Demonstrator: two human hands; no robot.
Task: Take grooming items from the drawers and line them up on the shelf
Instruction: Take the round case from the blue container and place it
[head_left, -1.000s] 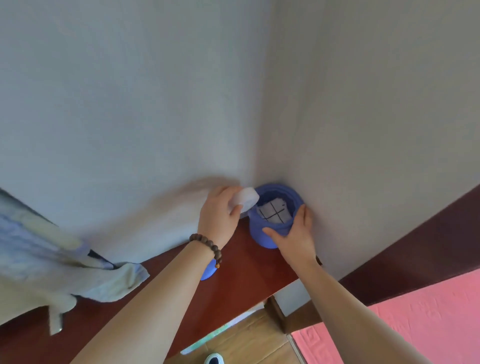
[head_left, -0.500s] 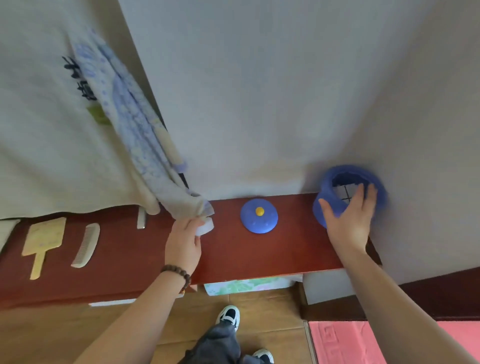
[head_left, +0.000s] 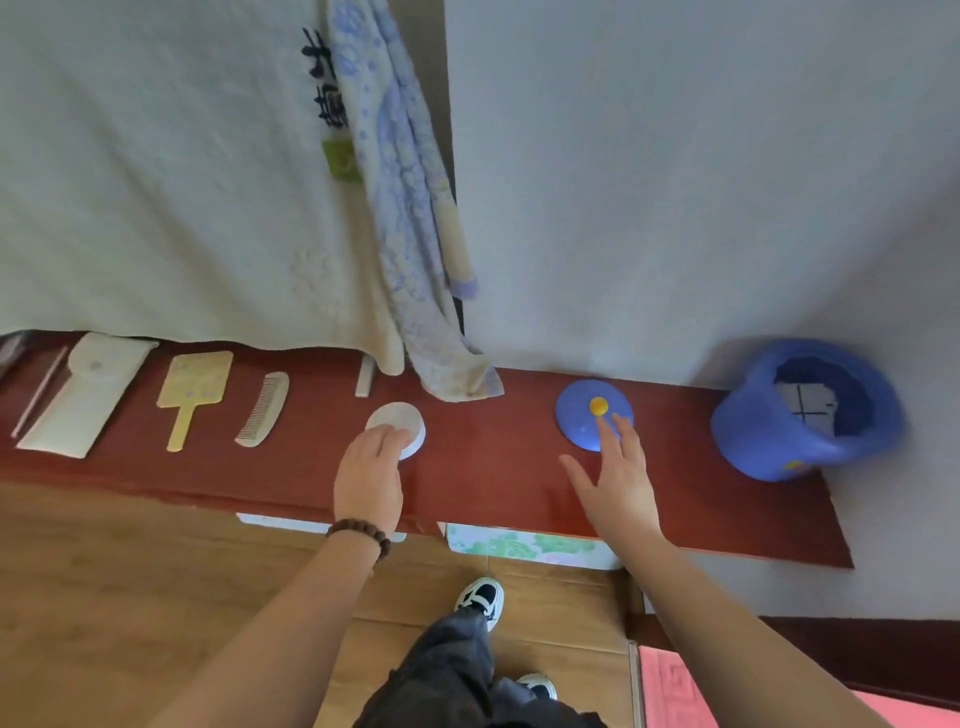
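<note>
A white round tin (head_left: 404, 417) sits on the dark red shelf (head_left: 493, 467), right of a pale comb (head_left: 262, 410). My left hand (head_left: 369, 478), with a bead bracelet on the wrist, rests its fingers over the tin's near side. Further left lie a wooden paddle-shaped mirror or brush (head_left: 195, 384), a white pouch (head_left: 85, 395) and a thin pink stick (head_left: 39, 392). My right hand (head_left: 618, 478) is spread open, its fingertips touching a blue lid (head_left: 576, 410) with a yellow knob. A blue pot (head_left: 753, 431) stands tilted in the right corner.
A blue-patterned towel (head_left: 415, 260) hangs down onto the shelf's back edge, beside a large white cloth (head_left: 156, 182). A small white stick (head_left: 364, 382) lies under the cloth's hem. Below the shelf are wooden boards, my shoe (head_left: 480, 597) and a pink mat (head_left: 670, 686).
My left hand carried the white tin leftward from the blue pot and set it down next to the comb. My right hand left the pot and moved left to the blue lid.
</note>
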